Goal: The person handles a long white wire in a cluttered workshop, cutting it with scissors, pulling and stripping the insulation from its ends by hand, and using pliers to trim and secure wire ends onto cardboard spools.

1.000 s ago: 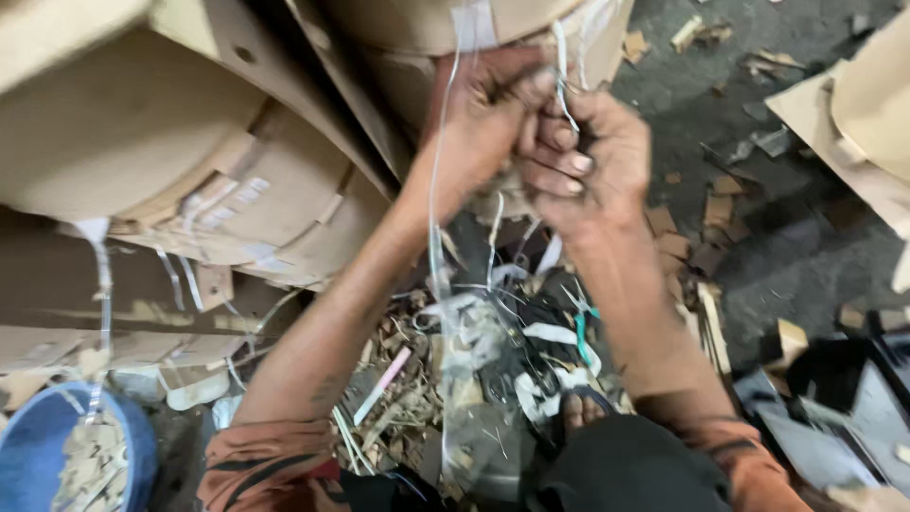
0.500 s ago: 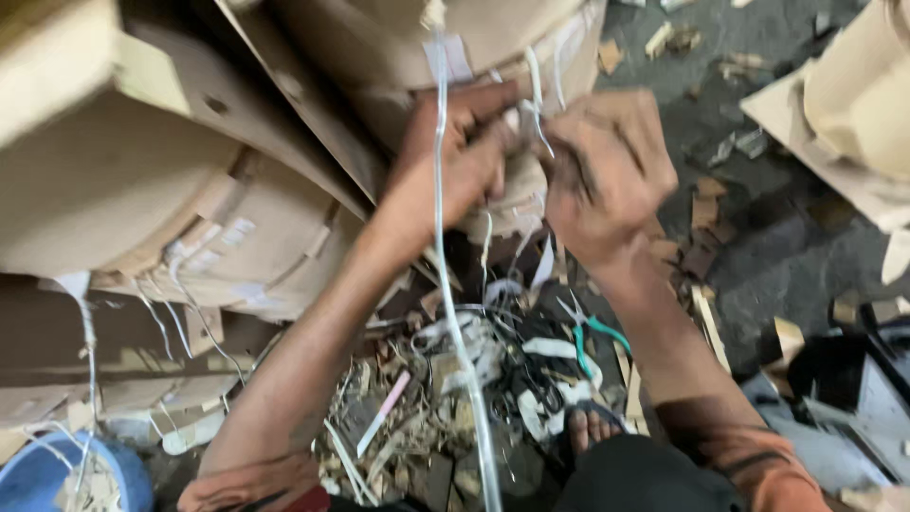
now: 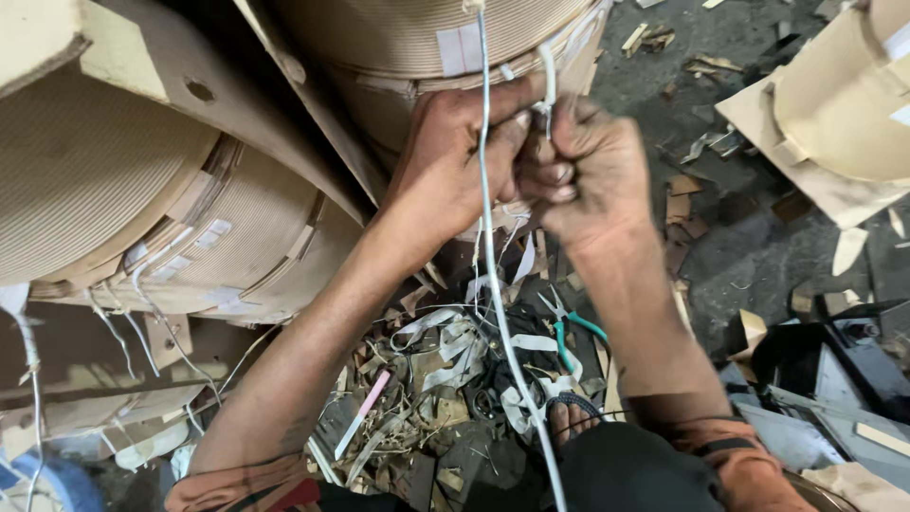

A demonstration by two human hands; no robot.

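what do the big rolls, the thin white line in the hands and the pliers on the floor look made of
Big rolls: tan paper-covered windings, matte, finely ribbed; core hidden. Thin white line: looks like smooth plastic-sleeved wire or cord, slightly glossy, pinched by left hand and right hand. Pliers: grey metal jaws, green rubbery-looking handles.

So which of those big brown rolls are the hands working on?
The top-centre roll; both hands, left and right, pinch white cord against it. The others sit untouched.

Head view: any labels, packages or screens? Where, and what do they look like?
No screens or packages.
White label: square patch on the tan coil above the left hand and right hand.
White tags: small rectangles on the left coil's edge.
White patch: on the right-hand reel.
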